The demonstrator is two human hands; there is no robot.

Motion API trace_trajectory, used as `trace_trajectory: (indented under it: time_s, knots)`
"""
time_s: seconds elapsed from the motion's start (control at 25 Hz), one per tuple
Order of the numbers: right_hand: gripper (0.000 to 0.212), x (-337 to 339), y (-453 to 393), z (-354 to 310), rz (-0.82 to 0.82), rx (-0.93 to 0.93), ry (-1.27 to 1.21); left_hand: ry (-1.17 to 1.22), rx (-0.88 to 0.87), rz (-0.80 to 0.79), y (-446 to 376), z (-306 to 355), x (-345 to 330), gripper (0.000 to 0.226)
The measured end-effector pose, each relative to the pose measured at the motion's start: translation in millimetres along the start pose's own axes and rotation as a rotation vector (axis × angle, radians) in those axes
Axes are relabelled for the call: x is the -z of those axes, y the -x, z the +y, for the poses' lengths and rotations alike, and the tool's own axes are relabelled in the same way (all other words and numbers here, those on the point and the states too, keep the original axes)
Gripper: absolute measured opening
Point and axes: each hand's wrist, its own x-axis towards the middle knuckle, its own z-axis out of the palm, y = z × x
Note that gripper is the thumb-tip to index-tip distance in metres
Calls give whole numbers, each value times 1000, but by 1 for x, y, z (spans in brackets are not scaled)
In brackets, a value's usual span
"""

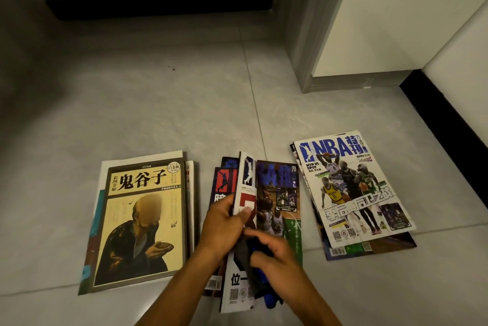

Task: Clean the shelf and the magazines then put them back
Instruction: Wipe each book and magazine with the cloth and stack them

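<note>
Two stacks (353, 193), "NBA" cover, "鬼谷子" book (142, 220)

Your two forearms come up from the bottom edge bare, with no sleeve, cuff, watch or band showing on either. Your bare left hand (224, 222) and bare right hand (274, 254) carry no gloves and no rings.

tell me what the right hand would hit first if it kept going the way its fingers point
The right hand, holding a dark cloth, points left toward the left hand. It would likely meet that hand or the white magazine it holds up; depth is unclear.
</note>
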Motion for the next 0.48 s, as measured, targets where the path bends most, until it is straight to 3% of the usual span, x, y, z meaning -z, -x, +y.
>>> trace_trajectory:
  time_s: [0.12, 0.2, 0.32, 0.48]
  knots:
    - [44, 24, 4, -29, 360, 8, -313, 113, -105, -17, 12, 26, 13, 23]
    - [40, 39, 1, -53, 506, 96, -389, 244, -190, -43, 18, 43, 25, 24]
    - [37, 40, -5, -80, 554, 310, -346, 220, -292, -113, 23, 62, 26, 27]
    - [45, 3, -13, -73, 503, 381, -123, -59, -325, -62, 17, 57, 9, 34]
